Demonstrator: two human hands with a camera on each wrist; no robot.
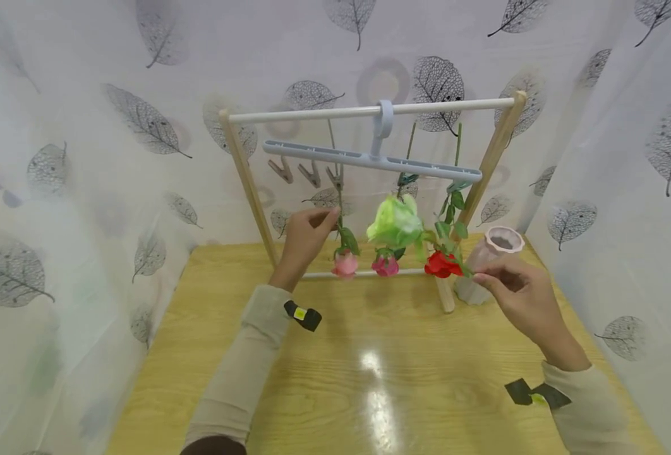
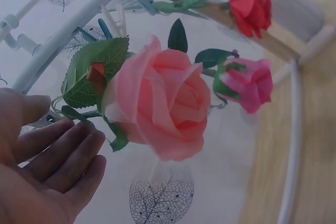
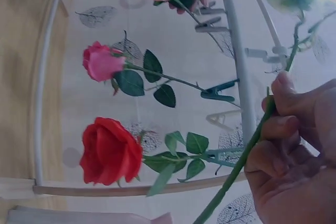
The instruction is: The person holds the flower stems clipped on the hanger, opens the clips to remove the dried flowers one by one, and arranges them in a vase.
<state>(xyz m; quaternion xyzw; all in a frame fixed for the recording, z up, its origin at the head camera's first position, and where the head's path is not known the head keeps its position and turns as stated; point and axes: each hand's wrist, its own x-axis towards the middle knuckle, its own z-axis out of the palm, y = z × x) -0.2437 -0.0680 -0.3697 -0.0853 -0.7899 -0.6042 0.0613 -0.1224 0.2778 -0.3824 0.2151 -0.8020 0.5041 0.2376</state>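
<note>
My left hand (image 1: pixel 307 237) pinches the stem of a pale pink rose (image 1: pixel 345 263), just above its bloom, which hangs head down from a grey clip (image 1: pixel 335 178). In the left wrist view this rose (image 2: pixel 163 100) fills the middle, beside my curled fingers. My right hand (image 1: pixel 520 300) holds a light green flower (image 1: pixel 395 221) by its stem (image 3: pixel 239 166), the bloom reaching up and left in front of the hanger. A deep pink rose (image 1: pixel 385 264) and a red rose (image 1: pixel 443 264) hang upside down from teal clips.
A blue-grey hanger (image 1: pixel 369 158) hooks over the top bar (image 1: pixel 307 115) of a wood-legged rack. Two more grey clips (image 1: pixel 309 174) dangle at its left. A pale pink vase (image 1: pixel 472 291) stands behind my right hand on the wooden table (image 1: pixel 415 379). Leaf-print curtain (image 1: pixel 74 95) surrounds it.
</note>
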